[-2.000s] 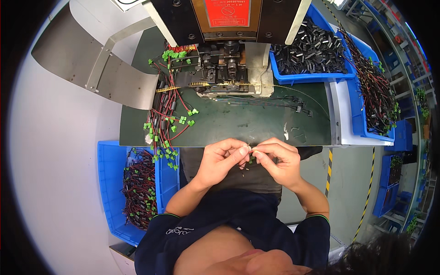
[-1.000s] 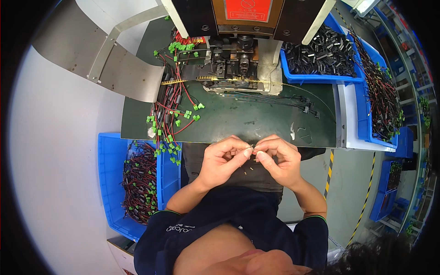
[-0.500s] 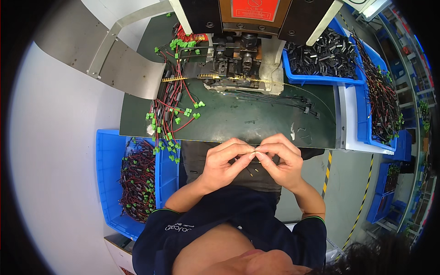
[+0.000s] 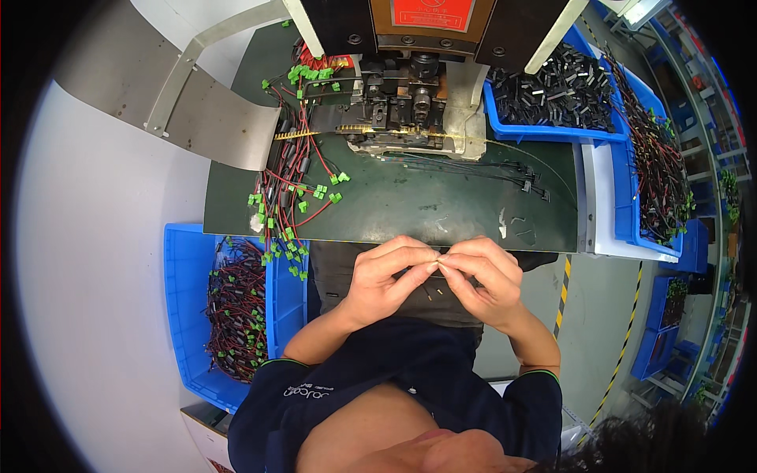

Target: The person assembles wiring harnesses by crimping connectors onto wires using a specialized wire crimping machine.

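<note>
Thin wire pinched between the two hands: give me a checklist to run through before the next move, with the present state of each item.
1. Left hand grips the thin wire at its fingertips: ok.
2. Right hand pinches the same wire from the other side: ok.
3. Metal ends hanging below the fingers visible and free: ok.
4. Wire seated straight and undamaged: cannot tell, too small.
5. Green mat in front of the hands open between the red wire bundle and the black wires: ok.
6. Press machine tooling free of parts: cannot tell.
</note>
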`<action>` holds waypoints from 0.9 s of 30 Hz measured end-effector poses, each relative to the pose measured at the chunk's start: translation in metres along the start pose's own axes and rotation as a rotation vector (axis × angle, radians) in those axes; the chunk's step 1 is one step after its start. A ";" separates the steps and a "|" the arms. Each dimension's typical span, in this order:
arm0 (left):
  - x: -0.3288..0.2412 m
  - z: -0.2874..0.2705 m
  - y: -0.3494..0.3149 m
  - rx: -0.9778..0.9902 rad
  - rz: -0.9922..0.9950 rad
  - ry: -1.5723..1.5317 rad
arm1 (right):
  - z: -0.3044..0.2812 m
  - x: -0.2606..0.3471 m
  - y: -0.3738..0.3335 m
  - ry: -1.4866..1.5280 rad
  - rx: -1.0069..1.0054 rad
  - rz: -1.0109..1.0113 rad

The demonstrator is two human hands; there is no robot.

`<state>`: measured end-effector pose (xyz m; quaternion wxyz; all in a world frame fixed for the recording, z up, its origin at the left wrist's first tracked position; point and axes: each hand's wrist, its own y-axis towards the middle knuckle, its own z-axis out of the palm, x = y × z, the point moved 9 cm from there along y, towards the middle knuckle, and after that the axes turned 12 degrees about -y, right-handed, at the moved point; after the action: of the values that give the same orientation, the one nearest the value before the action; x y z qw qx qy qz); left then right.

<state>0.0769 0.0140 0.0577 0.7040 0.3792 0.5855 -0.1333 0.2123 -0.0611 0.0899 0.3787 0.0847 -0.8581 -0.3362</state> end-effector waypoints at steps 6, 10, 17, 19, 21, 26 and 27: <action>-0.012 0.003 0.000 0.021 0.071 0.083 | 0.005 -0.011 -0.003 0.121 0.097 0.135; -0.018 0.005 -0.001 0.022 0.076 0.091 | 0.016 -0.015 -0.009 0.211 0.177 0.158; -0.012 0.007 0.000 0.065 0.015 0.051 | 0.033 -0.020 -0.027 0.412 0.160 0.283; -0.006 0.006 -0.001 0.049 -0.026 -0.015 | 0.033 -0.030 -0.032 0.570 0.097 0.391; 0.012 0.001 -0.006 -0.056 -0.189 -0.286 | 0.036 -0.043 -0.037 0.783 0.023 0.517; 0.041 -0.003 -0.007 -0.251 -0.267 -0.928 | 0.068 -0.034 -0.048 0.836 0.311 0.507; 0.044 -0.008 -0.006 -0.280 -0.253 -0.853 | 0.072 -0.027 -0.049 0.739 0.342 0.440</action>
<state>0.0795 0.0264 0.0143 0.9045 0.1176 0.2975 -0.2820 0.1749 -0.0504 0.0067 0.7021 0.0760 -0.7063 -0.0488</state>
